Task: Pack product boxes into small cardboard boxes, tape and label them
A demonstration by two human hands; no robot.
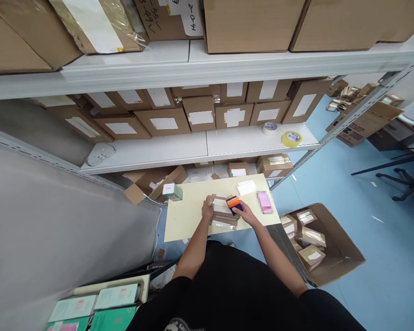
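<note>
We see left hand (207,208) gripping small carton (222,209), right hand (245,213) gripping orange-navy box (233,202); near right, open cardboard bin-box (342,250) holds taped parcels (312,236).

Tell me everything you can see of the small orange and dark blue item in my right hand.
The small orange and dark blue item looks flat-sided, with a broad orange band, dark blue below it and a dark strip above. It sits tilted in the bare right hand, by the right side of a brown cardboard box. Its material is unclear.
</note>
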